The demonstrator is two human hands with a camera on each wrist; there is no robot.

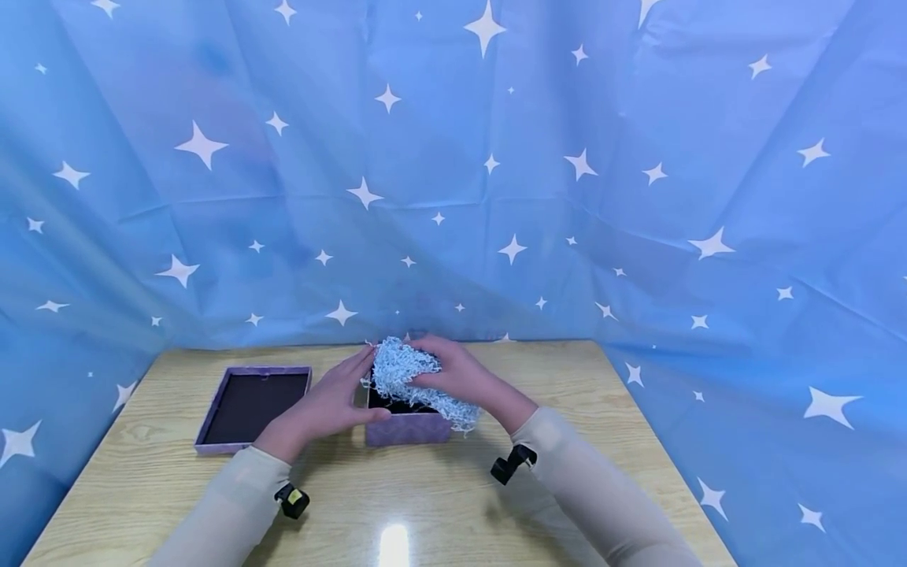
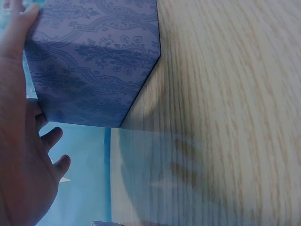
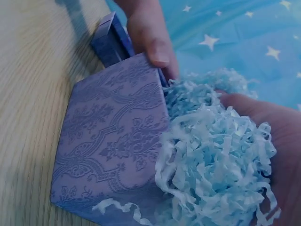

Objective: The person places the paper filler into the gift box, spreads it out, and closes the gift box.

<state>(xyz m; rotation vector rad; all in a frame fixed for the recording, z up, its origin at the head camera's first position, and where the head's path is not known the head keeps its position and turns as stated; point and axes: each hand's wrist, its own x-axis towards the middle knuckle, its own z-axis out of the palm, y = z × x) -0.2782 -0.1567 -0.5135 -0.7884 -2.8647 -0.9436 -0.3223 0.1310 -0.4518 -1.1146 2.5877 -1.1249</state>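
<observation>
A purple box [image 1: 407,430] with a damask pattern and a dark inside stands open on the table. My left hand [image 1: 340,400] holds it at its left side, the thumb over the near rim; in the left wrist view some fingers [image 2: 52,137] reach past the box's edge. My right hand [image 1: 460,376] grips a clump of pale blue shredded paper [image 1: 397,368] over the box opening. Strands of it hang over the box's right front corner. In the right wrist view the shredded paper [image 3: 216,160] bulges beside the patterned box wall [image 3: 113,136].
A shallow purple lid [image 1: 258,405] with a dark inside lies on the wooden table [image 1: 354,504], left of the box. Behind the table hangs a blue cloth [image 1: 453,173] with white stars. Each sleeve's cuff carries a small black device [image 1: 292,501].
</observation>
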